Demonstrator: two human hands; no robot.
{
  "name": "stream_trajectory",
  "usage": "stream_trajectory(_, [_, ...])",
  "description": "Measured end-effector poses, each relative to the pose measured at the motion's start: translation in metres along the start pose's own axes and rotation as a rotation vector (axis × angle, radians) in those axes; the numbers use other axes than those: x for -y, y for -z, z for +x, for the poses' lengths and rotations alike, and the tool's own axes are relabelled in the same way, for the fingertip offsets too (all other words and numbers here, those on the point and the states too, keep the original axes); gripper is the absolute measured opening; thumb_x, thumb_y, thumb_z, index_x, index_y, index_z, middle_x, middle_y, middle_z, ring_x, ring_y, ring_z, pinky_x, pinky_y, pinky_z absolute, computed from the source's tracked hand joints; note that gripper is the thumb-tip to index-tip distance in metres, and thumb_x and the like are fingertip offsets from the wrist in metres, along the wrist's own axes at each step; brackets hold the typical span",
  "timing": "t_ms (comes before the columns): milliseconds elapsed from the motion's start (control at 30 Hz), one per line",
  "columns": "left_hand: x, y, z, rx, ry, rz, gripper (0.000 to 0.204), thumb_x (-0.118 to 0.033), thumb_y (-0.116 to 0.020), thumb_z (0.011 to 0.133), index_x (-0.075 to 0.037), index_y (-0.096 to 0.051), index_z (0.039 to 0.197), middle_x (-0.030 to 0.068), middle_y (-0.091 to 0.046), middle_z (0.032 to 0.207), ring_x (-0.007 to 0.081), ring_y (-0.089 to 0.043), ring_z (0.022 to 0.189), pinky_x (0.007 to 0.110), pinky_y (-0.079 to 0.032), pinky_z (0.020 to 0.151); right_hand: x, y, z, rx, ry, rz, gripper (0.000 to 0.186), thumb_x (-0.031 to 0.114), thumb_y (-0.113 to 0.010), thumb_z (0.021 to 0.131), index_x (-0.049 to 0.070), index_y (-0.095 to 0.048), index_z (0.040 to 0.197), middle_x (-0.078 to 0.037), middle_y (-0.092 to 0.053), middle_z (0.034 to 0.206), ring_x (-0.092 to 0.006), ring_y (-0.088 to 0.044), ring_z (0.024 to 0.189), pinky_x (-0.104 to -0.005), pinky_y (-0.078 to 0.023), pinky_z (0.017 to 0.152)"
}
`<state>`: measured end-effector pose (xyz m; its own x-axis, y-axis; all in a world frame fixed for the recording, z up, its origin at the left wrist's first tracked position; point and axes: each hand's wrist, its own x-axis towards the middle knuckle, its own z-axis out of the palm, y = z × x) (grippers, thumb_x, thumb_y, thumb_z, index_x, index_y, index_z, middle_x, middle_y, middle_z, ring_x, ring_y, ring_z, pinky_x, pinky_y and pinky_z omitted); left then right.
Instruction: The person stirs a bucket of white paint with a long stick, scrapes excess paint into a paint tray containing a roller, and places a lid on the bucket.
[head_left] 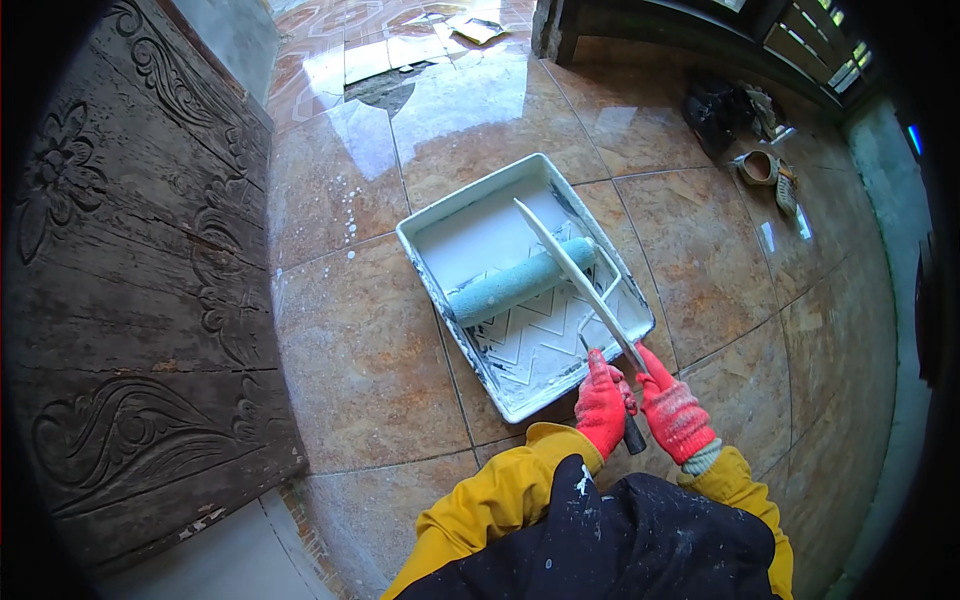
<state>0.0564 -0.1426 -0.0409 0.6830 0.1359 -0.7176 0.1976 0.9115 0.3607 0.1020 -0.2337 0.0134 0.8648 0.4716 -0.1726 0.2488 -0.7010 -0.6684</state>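
Both my hands wear red gloves. My left hand [602, 408] is closed round the handle of a paint roller, whose dark handle end sticks out below the fingers. Its light blue-green roller sleeve [515, 285] lies across the paint tray [447, 322]. In my right hand [676, 408] is a long, flat, whitish stick [562, 257], gripped near its lower end. It slants up and left over the roller sleeve; whether it touches the sleeve I cannot tell. White paint [465, 235] pools in the tray's far end, and the zigzag-ribbed near part is smeared with it.
Brown floor tiles [370, 400] lie around the tray, with white drips to its left. A dark carved wooden panel [150, 270] stands on the left. Shoes [758, 168] sit at the far right near a wall. A broken patch of flooring [385, 88] shows at the back.
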Motion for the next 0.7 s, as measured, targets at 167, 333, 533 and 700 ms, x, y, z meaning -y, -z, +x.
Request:
stream_trajectory(167, [-0.001,-0.009,-0.002,-0.028,0.042,-0.035,0.055,-0.063,-0.035,0.092,-0.01,-0.044,0.081,0.0021,-0.041,0.056,0.0168,-0.042,0.044,0.031,-0.038,0.044,0.004,0.032,-0.045,0.11,-0.359,-0.096,0.048,0.01,-0.048,0.091,0.026,-0.045,0.136,-0.017,-0.065,0.083,-0.0285,-0.067,0.073,-0.0364,-0.049,0.06])
stream_trajectory(333, [-0.007,-0.005,-0.006,-0.038,0.027,-0.034,0.056,-0.064,-0.036,0.091,-0.01,-0.045,0.082,0.002,-0.041,0.056,0.017,-0.042,0.044,0.031,-0.038,0.044,-0.01,0.051,-0.082,0.127,-0.424,0.023,0.046,0.011,-0.047,0.091,0.023,-0.048,0.136,-0.007,-0.062,0.074,-0.0176,-0.059,0.061,-0.0303,-0.047,0.056])
stream_trajectory(533, [0.0,-0.006,-0.003,-0.058,0.032,-0.028,0.056,-0.064,-0.038,0.09,-0.009,-0.046,0.082,0.0022,-0.042,0.056,0.0169,-0.043,0.044,0.031,-0.039,0.043,0.031,0.1,-0.098,0.169,-0.58,0.128,0.044,0.012,-0.046,0.091,0.016,-0.051,0.134,0.002,-0.055,0.068,-0.0079,-0.05,0.053,-0.0255,-0.045,0.053])
stream_trajectory(700, [0.003,-0.003,0.0,-0.053,0.019,-0.024,0.057,-0.064,-0.038,0.091,-0.009,-0.046,0.081,0.0022,-0.042,0.054,0.0156,-0.044,0.041,0.03,-0.039,0.04,0.036,0.112,-0.093,0.118,-0.296,-0.148,0.032,0.017,-0.061,0.085,0.007,-0.061,0.115,-0.018,-0.063,0.081,-0.0294,-0.065,0.073,-0.0356,-0.05,0.064])
